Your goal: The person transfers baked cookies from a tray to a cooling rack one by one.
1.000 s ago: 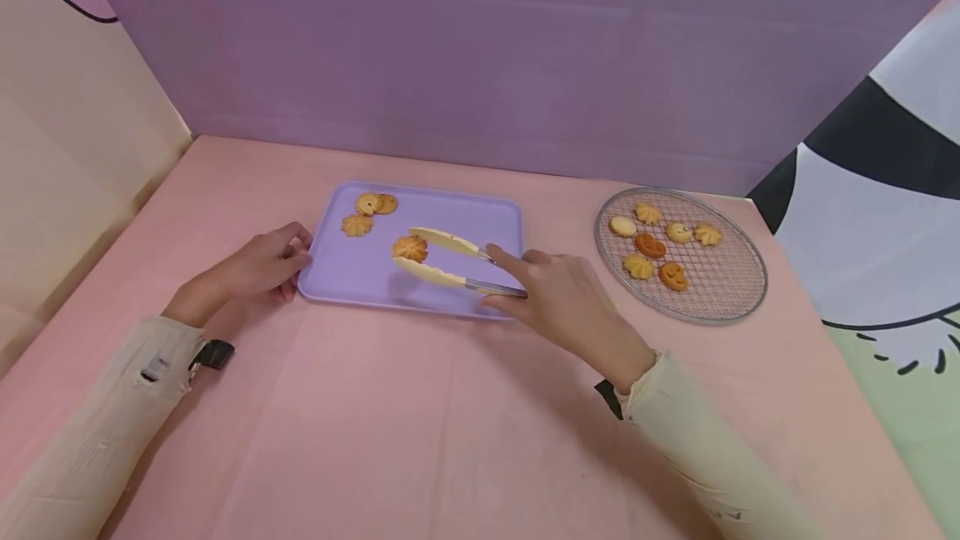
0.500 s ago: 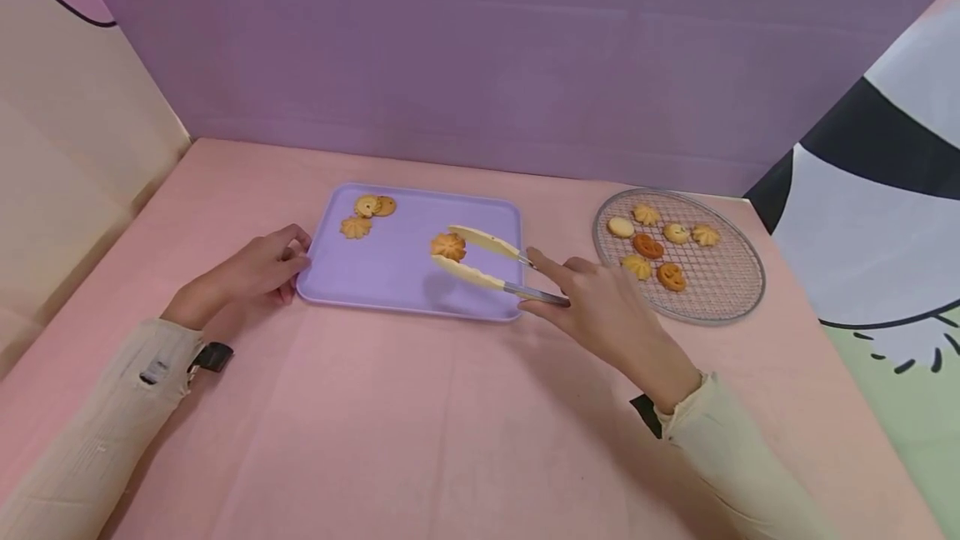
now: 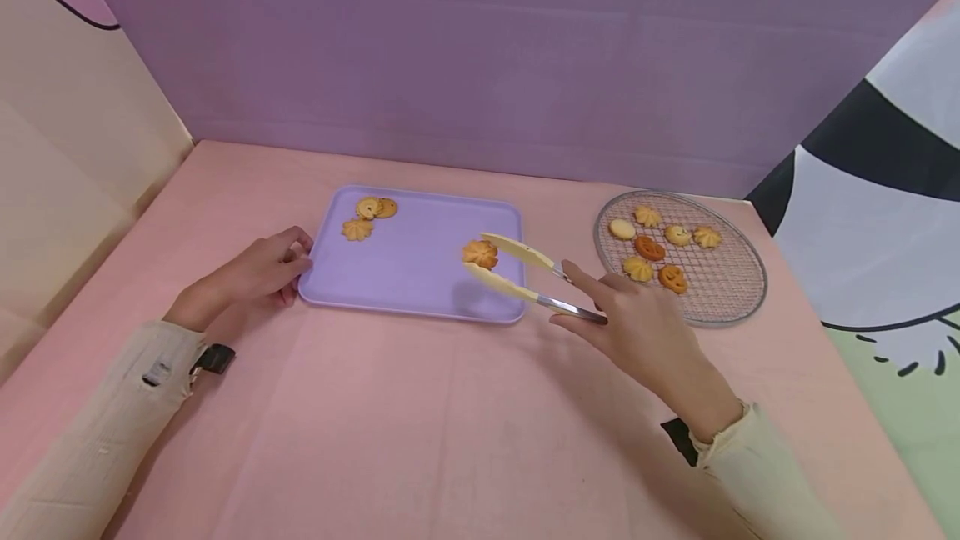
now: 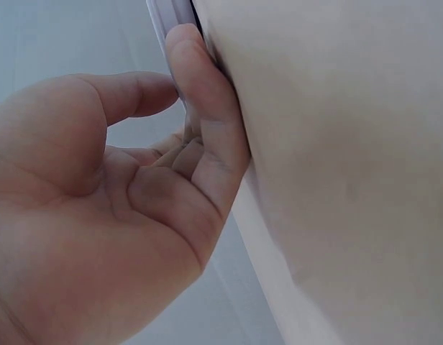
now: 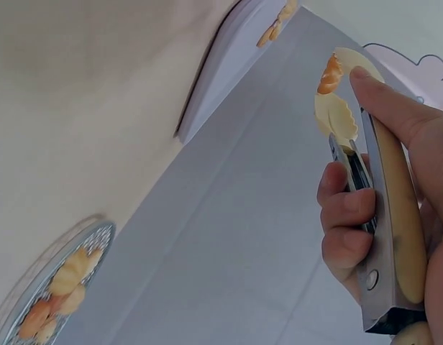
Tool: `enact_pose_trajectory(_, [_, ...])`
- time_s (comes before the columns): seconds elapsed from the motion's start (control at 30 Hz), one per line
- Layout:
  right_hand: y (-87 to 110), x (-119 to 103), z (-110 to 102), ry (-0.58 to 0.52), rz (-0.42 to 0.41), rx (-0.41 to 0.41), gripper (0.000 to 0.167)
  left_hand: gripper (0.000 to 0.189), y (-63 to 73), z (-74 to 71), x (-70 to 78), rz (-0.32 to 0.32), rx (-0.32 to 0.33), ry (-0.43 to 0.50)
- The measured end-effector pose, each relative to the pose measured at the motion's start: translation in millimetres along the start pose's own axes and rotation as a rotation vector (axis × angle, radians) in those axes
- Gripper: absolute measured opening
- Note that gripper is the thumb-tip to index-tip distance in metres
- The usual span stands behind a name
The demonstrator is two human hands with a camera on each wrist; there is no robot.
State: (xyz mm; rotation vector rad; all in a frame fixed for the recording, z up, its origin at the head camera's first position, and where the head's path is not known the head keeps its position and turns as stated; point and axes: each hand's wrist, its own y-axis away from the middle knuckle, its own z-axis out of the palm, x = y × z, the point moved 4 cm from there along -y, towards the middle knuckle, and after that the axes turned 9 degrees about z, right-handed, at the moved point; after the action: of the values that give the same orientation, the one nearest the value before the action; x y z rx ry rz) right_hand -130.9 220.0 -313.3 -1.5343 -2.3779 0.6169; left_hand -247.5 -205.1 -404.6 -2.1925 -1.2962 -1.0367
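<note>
Right hand (image 3: 641, 323) is holding tongs (image 3: 555, 304), moving a cookie (image 3: 480, 254) right over the tray (image 3: 405, 265), so it is getting nearer the round rack (image 3: 723, 277).

Right wrist view: mesh rack (image 5: 102, 234), right hand (image 5: 431, 149) cut by edges; left wrist view: tray (image 4: 170, 13) cropped at top

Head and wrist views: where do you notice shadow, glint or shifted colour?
Head view: a soft shadow on the purple rectangular tray below the cream-tipped metal tongs, which glint slightly; left wrist view: a hazy, dim patch on the pink tabletop; right wrist view: the purple backdrop reads blue-grey.
</note>
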Motion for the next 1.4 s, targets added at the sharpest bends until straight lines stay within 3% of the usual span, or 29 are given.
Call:
enact_pose_trajectory(0.2, [10.6, 10.2, -6.4, -0.009, 0.006, 0.031, 0.061, 0.029, 0.5, -1.5, 1.4, -0.005, 0.003, -0.009])
enact_pose_trajectory(0.37, [18.3, 17.4, -12.6, -0.020, 0.018, 0.056, 0.073, 0.029, 0.1, -1.6, 2.3, -0.002, 0.002, -0.009])
enact_pose_trajectory(0.43, [21.0, 21.0, -14.0, -0.020, 0.037, 0.051, 0.075, 0.029, 0.4, -1.4, 2.4, -0.006, 0.001, -0.007])
enact_pose_trajectory(0.67, [29.6, 34.3, -18.7, -0.003, 0.123, 0.017, 0.058, 0.028, 1.5, -2.5, 2.7, -0.005, 0.004, -0.003])
enact_pose_trajectory(0.93, [41.4, 52.1, -24.2, 0.026, 0.227, 0.029, 0.060, 0.027, 3.3, -0.6, 4.2, -0.023, 0.000, 0.000])
enact_pose_trajectory(1.27, [52.9, 85.0, -27.5, 0.065, 0.291, 0.065, 0.064, 0.027, 1.8, 2.6, 3.7, -0.024, -0.002, 0.001])
enact_pose_trajectory(1.4, [55.7, 101.9, -26.5, 0.081, 0.343, 0.044, 0.065, 0.028, 0.9, 1.7, 2.8, -0.021, -0.002, 0.005])
